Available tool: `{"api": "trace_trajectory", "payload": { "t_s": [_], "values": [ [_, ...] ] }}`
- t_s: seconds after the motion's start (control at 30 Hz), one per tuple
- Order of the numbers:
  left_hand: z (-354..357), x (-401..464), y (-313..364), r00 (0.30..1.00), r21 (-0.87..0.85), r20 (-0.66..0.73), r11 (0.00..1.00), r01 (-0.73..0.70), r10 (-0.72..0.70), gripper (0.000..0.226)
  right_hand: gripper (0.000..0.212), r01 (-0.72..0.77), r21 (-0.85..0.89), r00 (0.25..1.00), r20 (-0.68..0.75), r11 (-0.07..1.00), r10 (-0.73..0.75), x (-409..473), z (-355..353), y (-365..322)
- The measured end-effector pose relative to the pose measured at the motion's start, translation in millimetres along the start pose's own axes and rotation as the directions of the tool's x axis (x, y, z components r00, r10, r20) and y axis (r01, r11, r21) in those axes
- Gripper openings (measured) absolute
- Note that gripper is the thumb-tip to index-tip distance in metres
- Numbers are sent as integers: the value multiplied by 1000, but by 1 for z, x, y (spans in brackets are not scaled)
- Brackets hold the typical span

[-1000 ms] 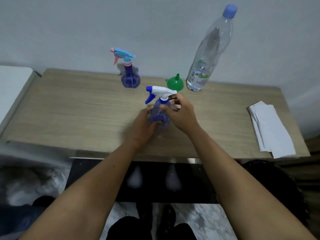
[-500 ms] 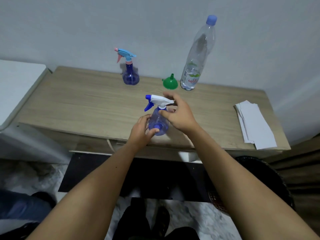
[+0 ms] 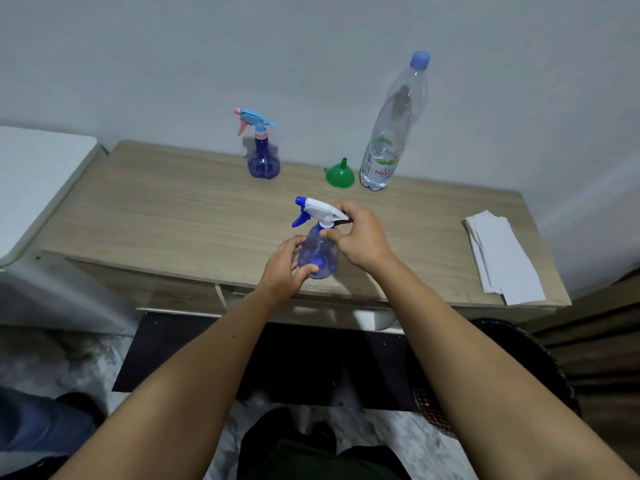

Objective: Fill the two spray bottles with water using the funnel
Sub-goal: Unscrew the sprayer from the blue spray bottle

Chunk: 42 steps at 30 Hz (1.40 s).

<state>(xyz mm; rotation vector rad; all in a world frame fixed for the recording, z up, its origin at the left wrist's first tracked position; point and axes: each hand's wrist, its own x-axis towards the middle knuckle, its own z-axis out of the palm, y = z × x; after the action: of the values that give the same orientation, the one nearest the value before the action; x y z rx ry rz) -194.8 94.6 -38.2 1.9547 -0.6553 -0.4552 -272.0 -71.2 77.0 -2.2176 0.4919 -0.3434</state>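
A clear blue spray bottle [image 3: 318,255] with a white and blue trigger head [image 3: 317,208] stands near the front edge of the wooden table [image 3: 180,216]. My left hand [image 3: 285,270] grips its round body from the left. My right hand [image 3: 358,235] holds the neck and the back of the trigger head. A second spray bottle [image 3: 261,152] with a light blue and pink head stands at the back. A green funnel [image 3: 340,174] lies mouth down beside a tall clear water bottle [image 3: 393,133] with a blue cap and a little water at the bottom.
A stack of white paper [image 3: 502,258] lies at the table's right end. A white surface [image 3: 31,181] adjoins the table on the left. A dark round basket [image 3: 540,368] sits on the floor at the right, and a wall rises right behind the table.
The view has pulled back and tilted. Both hands stay on the near spray bottle, and my right hand has shifted its grip around the neck and trigger head.
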Motion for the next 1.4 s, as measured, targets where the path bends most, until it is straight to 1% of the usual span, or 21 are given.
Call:
{"api": "trace_trajectory", "payload": {
  "t_s": [0.07,0.17,0.33,0.47,0.53,0.6,0.8,0.97,1.03,1.1,1.2,1.23,1.33,1.4],
  "values": [
    [0,-2,2,1000,-5,-1,1000,-8,8,67,28,5,2,1000,-5,1000,-5,-2,2,-2],
    [-1,-2,2,1000,6,-3,1000,-24,24,68,36,18,-27,1000,-19,999,-19,-2,2,-3],
    [0,0,-3,999,5,-26,999,-36,36,65,27,9,-40,999,-34,999,-10,4,2,-5],
    [1,1,-6,997,26,-32,998,-62,63,60,33,12,-60,994,-110,998,-19,0,13,-2],
    [0,2,-6,998,20,-20,998,-56,56,61,38,-10,-29,986,-166,1000,5,-4,14,3],
    [0,3,-5,998,28,-13,998,-56,56,61,39,-2,-11,982,-187,1000,0,-6,13,5],
    [-2,5,-3,998,47,-14,997,-53,53,59,36,29,-84,983,-176,996,-43,-1,16,0],
    [0,4,-3,997,56,-25,996,-72,74,59,27,14,-60,992,-125,998,-22,-1,7,3],
    [-3,4,-3,998,39,-16,998,-59,59,59,25,48,-67,994,-94,997,-54,-2,5,1],
    [-4,2,-4,998,28,-9,998,-58,58,58,28,72,-81,992,-98,994,-80,-5,9,-5],
    [-4,1,-3,998,14,-13,998,-63,63,59,40,33,-130,979,-194,991,-58,-7,21,-12],
    [-4,2,-2,998,15,-7,998,-60,60,60,40,11,-141,976,-215,990,-42,-7,22,-11],
    [-2,3,-1,997,45,-5,996,-78,79,61,36,-39,-123,974,-225,992,10,-4,18,-6],
    [0,4,-3,996,51,-14,995,-86,87,61,34,-43,-97,979,-200,994,23,-2,15,-3]
  ]
}}
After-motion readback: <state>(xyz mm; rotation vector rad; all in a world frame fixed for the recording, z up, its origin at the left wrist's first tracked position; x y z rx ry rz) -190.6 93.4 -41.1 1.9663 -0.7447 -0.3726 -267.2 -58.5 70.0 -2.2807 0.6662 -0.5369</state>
